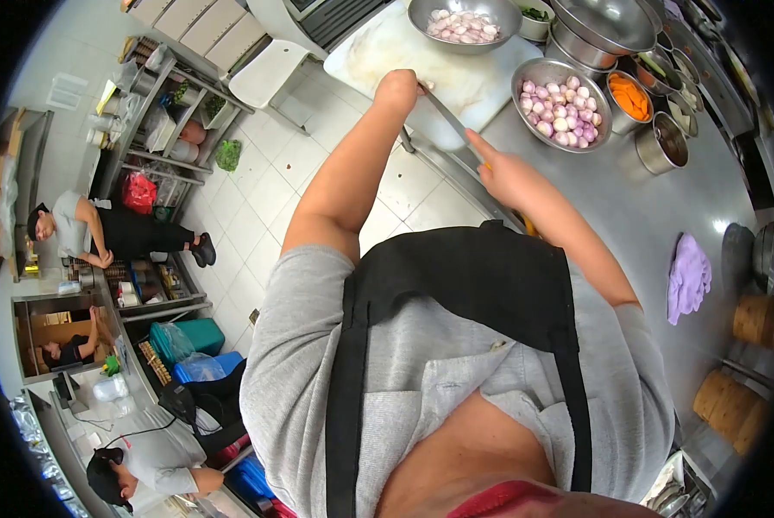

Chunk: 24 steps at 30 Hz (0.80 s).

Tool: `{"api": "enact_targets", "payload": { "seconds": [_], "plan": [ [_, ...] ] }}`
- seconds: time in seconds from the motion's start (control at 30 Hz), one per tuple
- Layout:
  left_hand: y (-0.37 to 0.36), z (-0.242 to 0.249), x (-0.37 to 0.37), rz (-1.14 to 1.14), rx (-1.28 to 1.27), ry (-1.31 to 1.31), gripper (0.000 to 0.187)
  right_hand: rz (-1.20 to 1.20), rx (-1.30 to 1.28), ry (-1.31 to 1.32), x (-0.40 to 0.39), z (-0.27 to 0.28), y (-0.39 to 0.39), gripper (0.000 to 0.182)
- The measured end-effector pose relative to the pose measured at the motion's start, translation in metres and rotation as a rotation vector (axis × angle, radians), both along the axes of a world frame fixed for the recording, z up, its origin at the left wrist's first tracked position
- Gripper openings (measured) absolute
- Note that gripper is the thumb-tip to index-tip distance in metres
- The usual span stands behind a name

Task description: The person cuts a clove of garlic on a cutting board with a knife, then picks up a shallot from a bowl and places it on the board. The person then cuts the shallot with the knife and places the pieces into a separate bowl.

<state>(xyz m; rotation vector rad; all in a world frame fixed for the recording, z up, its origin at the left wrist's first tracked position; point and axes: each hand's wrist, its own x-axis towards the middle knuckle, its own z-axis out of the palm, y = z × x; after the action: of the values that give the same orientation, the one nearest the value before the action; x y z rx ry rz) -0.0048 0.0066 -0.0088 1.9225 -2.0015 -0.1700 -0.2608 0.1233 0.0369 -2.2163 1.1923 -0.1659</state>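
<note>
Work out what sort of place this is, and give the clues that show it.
Probably a commercial kitchen, judging by the knife over a white cutting board, a metal bowl of onion-like bulbs and the broad steel counter.

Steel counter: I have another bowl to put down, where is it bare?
Bare steel lies between the steel pot, the purple bundle and the right forearm. Crowded: beyond the pot, where the shallot bowl, orange-filled container and stacked metalware stand close together.
</note>
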Motion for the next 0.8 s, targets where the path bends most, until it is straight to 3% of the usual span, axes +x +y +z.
{"api": "enact_targets", "payload": {
  "seconds": [0.27,0.4,0.53,0.63,0.7,0.8],
  "plan": [
    [0.0,0.007,-0.001,0.049,0.053,-0.06,0.029,-0.016,0.093,0.087,-0.014,0.025,0.019,0.062],
    [0.004,0.012,0.005,-0.016,0.134,0.062,0.03,-0.016,0.116,0.023,-0.028,0.037,0.028,0.063],
    [0.008,0.024,-0.004,0.044,0.159,0.016,0.026,-0.04,0.069,-0.025,-0.043,0.044,0.036,0.061],
    [0.006,0.02,0.0,0.084,-0.019,0.009,0.022,-0.083,0.105,-0.022,-0.049,0.049,0.038,0.063],
    [-0.002,0.021,0.01,-0.249,0.004,0.028,0.033,-0.084,0.069,-0.056,-0.05,0.044,0.039,0.062],
    [-0.013,0.019,0.016,-0.358,0.167,-0.008,0.032,-0.085,0.012,-0.12,-0.051,0.031,0.037,0.06]
  ]
}}
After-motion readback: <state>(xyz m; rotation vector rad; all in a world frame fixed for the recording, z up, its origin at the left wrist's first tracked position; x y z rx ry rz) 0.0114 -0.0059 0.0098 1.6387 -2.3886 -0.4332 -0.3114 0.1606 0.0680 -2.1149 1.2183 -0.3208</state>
